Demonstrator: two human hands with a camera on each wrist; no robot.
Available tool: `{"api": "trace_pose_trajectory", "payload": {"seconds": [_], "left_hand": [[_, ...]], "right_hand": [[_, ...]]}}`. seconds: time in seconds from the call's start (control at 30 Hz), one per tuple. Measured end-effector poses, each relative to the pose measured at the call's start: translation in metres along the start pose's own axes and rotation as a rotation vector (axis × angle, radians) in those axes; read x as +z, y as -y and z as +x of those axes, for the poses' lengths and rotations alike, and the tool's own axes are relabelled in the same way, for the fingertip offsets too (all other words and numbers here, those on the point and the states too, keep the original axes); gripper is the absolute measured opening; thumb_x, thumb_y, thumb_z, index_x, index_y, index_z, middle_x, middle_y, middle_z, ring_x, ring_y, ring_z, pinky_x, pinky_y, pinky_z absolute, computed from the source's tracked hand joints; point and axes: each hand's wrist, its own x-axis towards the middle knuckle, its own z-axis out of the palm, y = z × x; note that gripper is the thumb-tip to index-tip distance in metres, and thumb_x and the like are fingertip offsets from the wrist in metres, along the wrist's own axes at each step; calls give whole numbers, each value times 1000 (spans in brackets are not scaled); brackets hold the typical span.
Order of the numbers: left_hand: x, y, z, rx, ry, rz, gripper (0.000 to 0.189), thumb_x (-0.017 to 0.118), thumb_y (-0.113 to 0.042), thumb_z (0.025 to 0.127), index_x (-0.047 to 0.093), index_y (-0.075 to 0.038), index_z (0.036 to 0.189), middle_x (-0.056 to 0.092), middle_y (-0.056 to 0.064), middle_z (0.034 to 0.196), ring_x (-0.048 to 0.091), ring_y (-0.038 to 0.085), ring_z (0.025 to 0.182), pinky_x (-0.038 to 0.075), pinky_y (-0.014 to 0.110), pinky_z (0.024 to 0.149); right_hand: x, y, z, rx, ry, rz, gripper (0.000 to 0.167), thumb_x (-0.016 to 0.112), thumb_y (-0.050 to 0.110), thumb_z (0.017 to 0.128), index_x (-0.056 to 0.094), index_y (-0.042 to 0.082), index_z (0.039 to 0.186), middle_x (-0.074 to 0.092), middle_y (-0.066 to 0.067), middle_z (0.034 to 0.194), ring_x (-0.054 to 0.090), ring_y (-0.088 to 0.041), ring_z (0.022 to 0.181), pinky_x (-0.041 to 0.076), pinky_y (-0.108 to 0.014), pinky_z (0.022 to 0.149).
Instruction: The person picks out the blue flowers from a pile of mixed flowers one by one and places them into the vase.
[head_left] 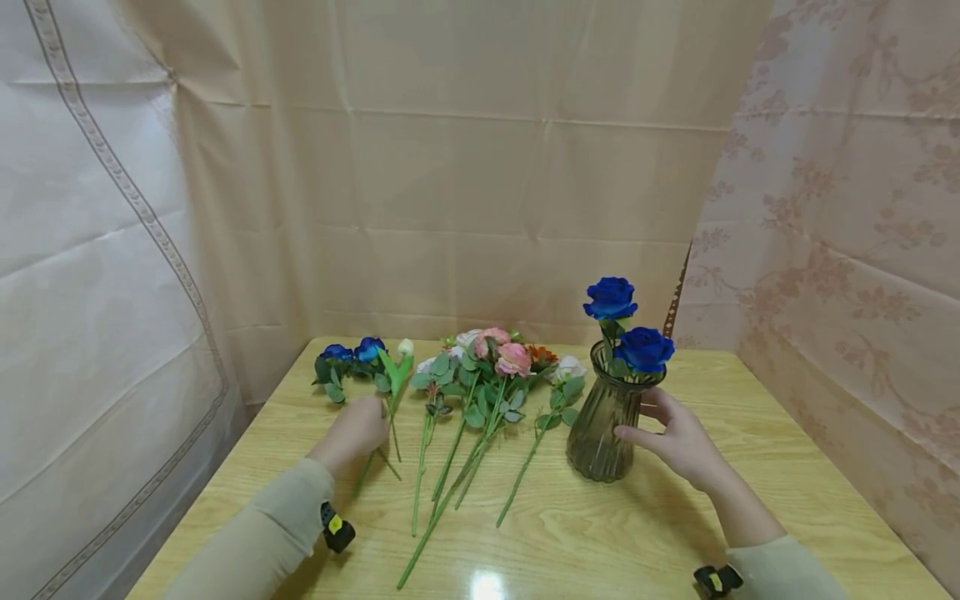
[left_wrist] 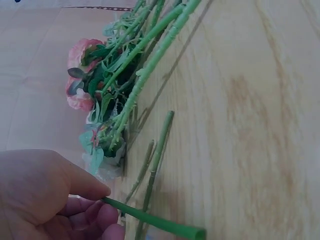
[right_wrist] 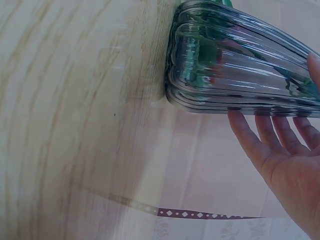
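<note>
Head view: left hand (head_left: 360, 429), fingertips pinching a white tulip (head_left: 406, 347) by its stem, left side of table (head_left: 577, 550); right hand (head_left: 675, 437), fingers parted, gripping glass vase (head_left: 602, 433) containing two blue roses (head_left: 643, 348); pink flowers (head_left: 514, 360) between.

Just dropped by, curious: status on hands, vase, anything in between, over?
Left hand pinches green stem. Right hand grips vase. Vase upright, two blue roses in it. Loose flowers lie between hands.
</note>
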Motion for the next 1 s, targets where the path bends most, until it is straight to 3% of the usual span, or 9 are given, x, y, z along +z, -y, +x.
{"api": "trace_pose_trajectory", "payload": {"seconds": [0.2, 0.37, 0.5, 0.73, 1.0], "left_hand": [[-4, -3, 1, 30, -64, -9, 43, 55, -1, 96, 32, -16, 62, 20, -3, 58, 18, 12, 51, 23, 28, 49], [-9, -10, 1, 24, -109, -51, 30, 55, -3, 97, 45, -11, 70, 34, -1, 57, 32, 13, 48, 31, 29, 48], [-13, -15, 0, 52, -157, -71, 10, 58, -5, 97, 58, -3, 88, 47, 2, 66, 43, 15, 55, 38, 30, 54], [-19, -26, -2, 68, -158, -174, 14, 58, -8, 97, 63, 2, 105, 59, 7, 80, 51, 17, 64, 46, 33, 65], [-18, -48, -6, 69, -125, -251, 18, 60, -11, 97, 64, 2, 109, 62, 4, 78, 56, 15, 61, 46, 31, 60]], "right_hand": [[0, 0, 0, 1, 4, 3, 74, 79, 33, 92, 41, 2, 148, 49, -25, 145, 46, -49, 133, 47, -64, 96], [-1, 0, 0, -2, 8, 10, 75, 79, 33, 92, 41, 2, 149, 48, -24, 146, 45, -49, 133, 47, -64, 96], [-1, 0, 0, -4, 8, 6, 76, 79, 32, 92, 40, 3, 150, 48, -24, 146, 45, -49, 133, 47, -64, 96], [-1, 1, 1, -1, 7, -6, 77, 79, 34, 92, 40, 2, 149, 48, -25, 146, 45, -50, 133, 46, -65, 97], [-1, -1, 0, -14, 1, -4, 72, 80, 33, 91, 44, 3, 146, 52, -24, 142, 48, -48, 131, 47, -64, 96]]}}
